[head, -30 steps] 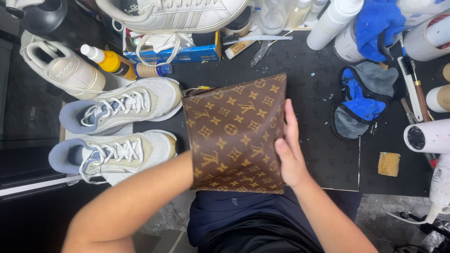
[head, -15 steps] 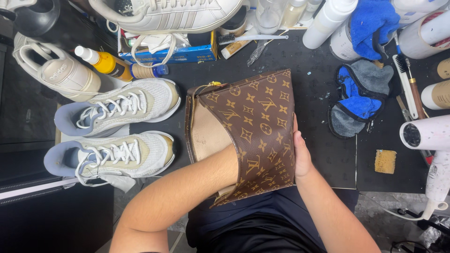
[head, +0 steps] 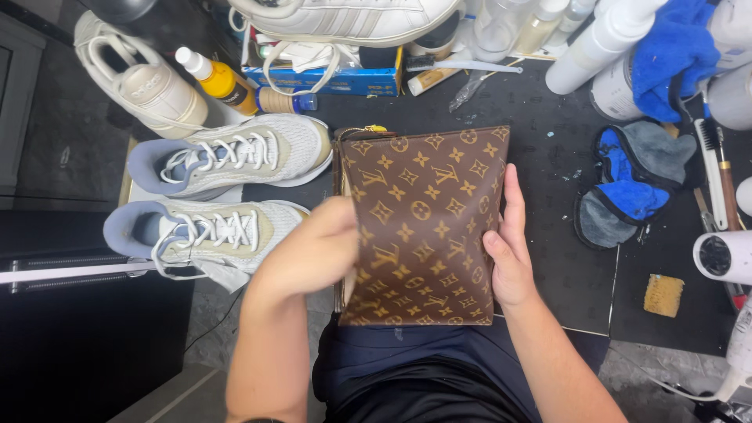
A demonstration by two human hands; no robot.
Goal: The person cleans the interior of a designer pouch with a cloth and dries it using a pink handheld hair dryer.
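Observation:
A flat brown pouch (head: 427, 223) with a tan repeating pattern lies in front of me over the edge of a black work mat (head: 548, 157). My left hand (head: 317, 251) grips its left edge, fingers tucked under or inside the flap. Along the right edge rests my right hand (head: 509, 247), thumb on top, holding the pouch. A gold zipper pull (head: 374, 129) shows at the top left corner.
Two white and grey sneakers (head: 227, 157) (head: 196, 235) sit to the left, a cream shoe (head: 149, 78) beyond. Another white sneaker (head: 345, 19) rests on a blue box (head: 329, 78). Bottles, brushes, blue cloths (head: 634, 188), a yellow sponge (head: 663, 295) and a white dryer (head: 724, 257) crowd the right.
The pouch, which was held open with my left forearm inside, is now closed flat. My left hand has come out to the left edge.

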